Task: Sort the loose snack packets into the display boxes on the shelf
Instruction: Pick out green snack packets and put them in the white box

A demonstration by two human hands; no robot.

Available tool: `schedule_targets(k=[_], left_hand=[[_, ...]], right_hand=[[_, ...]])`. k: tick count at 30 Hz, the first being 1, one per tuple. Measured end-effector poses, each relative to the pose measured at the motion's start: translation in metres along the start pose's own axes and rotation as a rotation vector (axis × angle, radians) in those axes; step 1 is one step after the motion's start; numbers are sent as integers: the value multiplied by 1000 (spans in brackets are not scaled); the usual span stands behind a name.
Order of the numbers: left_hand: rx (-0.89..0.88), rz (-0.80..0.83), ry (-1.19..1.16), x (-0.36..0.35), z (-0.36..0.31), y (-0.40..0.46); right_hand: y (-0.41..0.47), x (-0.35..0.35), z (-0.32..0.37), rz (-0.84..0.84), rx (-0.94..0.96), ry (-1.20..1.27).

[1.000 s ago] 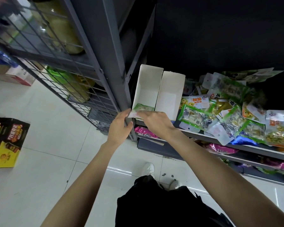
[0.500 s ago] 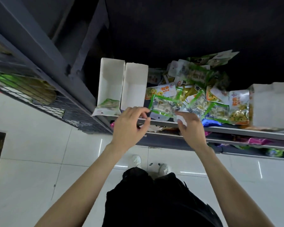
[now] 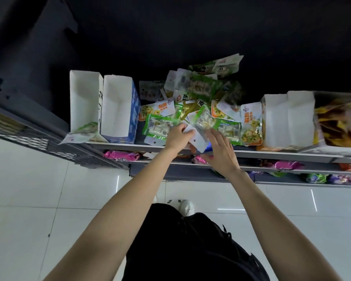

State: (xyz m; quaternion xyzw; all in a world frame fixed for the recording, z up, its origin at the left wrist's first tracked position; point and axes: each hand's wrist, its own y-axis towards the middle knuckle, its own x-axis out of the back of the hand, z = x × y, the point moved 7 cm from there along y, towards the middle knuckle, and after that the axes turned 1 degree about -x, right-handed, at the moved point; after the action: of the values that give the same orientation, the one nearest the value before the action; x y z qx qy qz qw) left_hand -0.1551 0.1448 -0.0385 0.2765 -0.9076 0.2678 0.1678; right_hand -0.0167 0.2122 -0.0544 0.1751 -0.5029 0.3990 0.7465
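Both hands worked at the front edge of the shelf (image 3: 118, 143), over a heap of loose snack packets (image 3: 193, 102). The left hand (image 3: 178, 136) had its fingers curled round the white header end of a green-edged packet (image 3: 204, 123), so that grip was closed on it; the packet stood tilted, its clear window facing up, with its lower white end hanging just past the shelf edge. The right hand (image 3: 221, 153) lay just beside it with the fingers spread and fairly straight, the fingertips touching the packet's right side; that grip was loose, not clasped round anything. To the left of the heap stood two tall white display boxes: the far-left box (image 3: 83, 94) held one green packet (image 3: 80, 131) at its front, partly spilling over the lip, and the second box (image 3: 118, 106), with a blue printed side, showed only its white inside. Another green packet (image 3: 159, 126) lay flat just left of the left hand, touching the heap. To the right of the heap was a further white box (image 3: 280, 118), and beyond it a box of yellow and orange packets (image 3: 338, 122), blurred. Lower shelves carried pink and purple packets (image 3: 121, 155). Below, the white tiled floor (image 3: 28, 199), dark clothing and a white shoe (image 3: 186, 207) were visible.
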Motion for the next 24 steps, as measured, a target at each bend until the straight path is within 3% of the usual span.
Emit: schedule_targets(k=[4, 6, 8, 10, 13, 16, 21, 24], left_hand=[[-113, 86, -298, 26, -49, -37], [-176, 77, -326, 47, -68, -58], [-222, -1, -367, 75, -72, -72], [-264, -107, -308, 101, -67, -81], [-208, -40, -207, 111, -48, -84], [-105, 55, -187, 112, -23, -82], [-124, 28, -117, 153, 17, -85], [-196, -179, -18, 197, 47, -89]], right_hand=[[-14, 73, 38, -510, 187, 154], [-20, 106, 51, -658, 154, 290], [-16, 119, 56, -595, -5, 521], [-11, 111, 58, -403, -198, 900], [-11, 95, 68, -249, -314, 1269], [-8, 79, 80, -136, -332, 1322], [5, 63, 116, 73, -251, 1100], [15, 52, 159, 95, -184, 1150]])
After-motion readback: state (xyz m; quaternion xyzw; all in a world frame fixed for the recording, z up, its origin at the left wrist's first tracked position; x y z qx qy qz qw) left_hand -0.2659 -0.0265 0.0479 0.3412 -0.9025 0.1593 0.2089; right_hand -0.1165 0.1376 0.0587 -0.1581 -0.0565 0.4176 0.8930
